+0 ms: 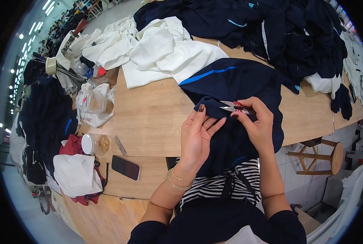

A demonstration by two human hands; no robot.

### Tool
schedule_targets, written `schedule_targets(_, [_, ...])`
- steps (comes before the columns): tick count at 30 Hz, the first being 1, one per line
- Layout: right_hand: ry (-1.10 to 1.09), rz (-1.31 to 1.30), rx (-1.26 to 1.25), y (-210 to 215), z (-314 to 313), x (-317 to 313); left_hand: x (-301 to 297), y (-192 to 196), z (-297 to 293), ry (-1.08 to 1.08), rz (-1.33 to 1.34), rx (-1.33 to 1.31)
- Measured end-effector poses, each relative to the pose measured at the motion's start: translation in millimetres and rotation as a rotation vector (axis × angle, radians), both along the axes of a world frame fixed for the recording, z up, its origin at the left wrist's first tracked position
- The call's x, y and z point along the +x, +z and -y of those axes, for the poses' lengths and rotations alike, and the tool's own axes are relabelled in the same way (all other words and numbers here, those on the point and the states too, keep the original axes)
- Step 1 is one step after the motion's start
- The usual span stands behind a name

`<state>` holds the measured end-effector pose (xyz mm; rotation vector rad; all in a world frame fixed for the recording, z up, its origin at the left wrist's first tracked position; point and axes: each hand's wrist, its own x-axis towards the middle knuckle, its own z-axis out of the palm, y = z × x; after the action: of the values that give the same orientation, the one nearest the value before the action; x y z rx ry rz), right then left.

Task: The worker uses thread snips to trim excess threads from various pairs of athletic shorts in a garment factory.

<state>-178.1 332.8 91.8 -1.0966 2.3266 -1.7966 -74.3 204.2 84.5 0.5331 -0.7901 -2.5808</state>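
Note:
A navy garment [246, 83] with a bright blue strip lies over the table edge and hangs toward my lap. My left hand [197, 136] pinches a fold of it between thumb and fingers, palm turned up. My right hand [258, 122] is closed around a small pair of thread snips [229, 107] with red on the handle. Their pointed metal blades are parted and face left, close beside the pinched fold. Whether the blades touch a thread is too small to tell.
White cloth [161, 49] is heaped at the far left, and dark garments [279, 32] pile up at the far right. On the left are a phone [126, 167], a lidded jar [96, 144] and a plastic bag [94, 106]. A wooden stool [335, 157] stands on the floor at right.

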Motion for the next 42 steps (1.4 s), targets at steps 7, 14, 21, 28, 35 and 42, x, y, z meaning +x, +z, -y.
schedule_targets(7, [-0.051, -0.139, -0.021, 0, 6, -3, 0, 2, 2, -0.015, 0.025, 0.007])
schedule_targets(14, [-0.071, -0.344, -0.029, -6, 1, -2, 0, -3, 5, 0.005, 0.005, 0.102])
schedule_targets(21, [-0.041, -0.423, 0.027, -11, 5, 1, 0, 4, 1, -0.011, 0.058, 0.103])
schedule_targets(28, [-0.349, 0.118, -0.417, -8, -41, -42, -8, -24, 82, 0.293, 0.031, -0.34])
schedule_targets(35, [-0.695, 0.356, -0.189, -48, -174, -65, 67, -67, 100, 0.112, 0.418, -0.693])
schedule_targets(42, [-0.45, 0.763, 0.068, -101, -207, -62, 174, -93, 27, -0.857, 0.84, -0.73])
